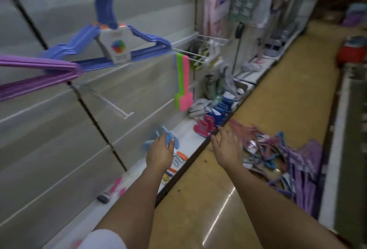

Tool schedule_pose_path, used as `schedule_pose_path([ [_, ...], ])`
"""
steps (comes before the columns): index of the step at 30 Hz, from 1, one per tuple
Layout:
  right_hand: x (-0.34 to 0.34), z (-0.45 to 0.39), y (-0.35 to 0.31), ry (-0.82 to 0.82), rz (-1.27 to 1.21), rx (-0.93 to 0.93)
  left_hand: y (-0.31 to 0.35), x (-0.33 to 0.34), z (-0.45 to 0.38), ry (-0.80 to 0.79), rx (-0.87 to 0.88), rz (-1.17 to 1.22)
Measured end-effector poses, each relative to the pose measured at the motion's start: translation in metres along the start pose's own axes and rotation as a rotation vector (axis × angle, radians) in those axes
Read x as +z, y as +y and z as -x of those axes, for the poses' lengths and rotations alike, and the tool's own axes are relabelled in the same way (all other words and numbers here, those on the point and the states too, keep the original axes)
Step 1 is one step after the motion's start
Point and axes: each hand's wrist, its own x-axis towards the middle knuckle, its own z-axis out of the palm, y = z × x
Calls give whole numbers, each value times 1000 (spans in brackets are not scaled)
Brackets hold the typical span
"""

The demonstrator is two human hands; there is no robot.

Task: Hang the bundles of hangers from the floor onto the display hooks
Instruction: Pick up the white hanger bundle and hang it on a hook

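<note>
A blue hanger bundle point(139, 36) with a white label hangs on the wall panel at upper left. A purple hanger bundle point(39, 73) hangs left of it. Below them a bare display hook point(117, 107) sticks out. On the floor lies a pile of hanger bundles point(278, 155) in pink, blue and purple. My left hand point(159, 154) reaches over the bottom shelf, its fingers around a blurred light blue thing point(168, 138). My right hand point(228, 147) is stretched out with spread fingers just left of the pile, holding nothing.
The white bottom shelf point(184, 129) carries small items, pink boots point(202, 127) and blue packs. Neon pink and green flat tools point(183, 81) hang from a white wire rack point(200, 49). The yellow aisle floor point(278, 99) runs ahead, with a red container point(352, 51) at far right.
</note>
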Motion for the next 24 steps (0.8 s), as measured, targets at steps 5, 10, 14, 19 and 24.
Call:
schedule_pose_path([
  [5, -30, -19, 92, 47, -8, 197, 80, 79, -14, -141, 96, 35],
  [10, -48, -40, 184, 51, -10, 370, 145, 148, -30, -247, 196, 7],
  [14, -60, -49, 246, 45, -9, 493, 182, 197, -39, -312, 255, 2],
  [19, -65, -57, 299, 42, 17, 585, 213, 248, -52, -376, 263, -2],
  [24, -55, -83, 335, -4, 33, 668, 237, 291, -84, -424, 288, -60],
])
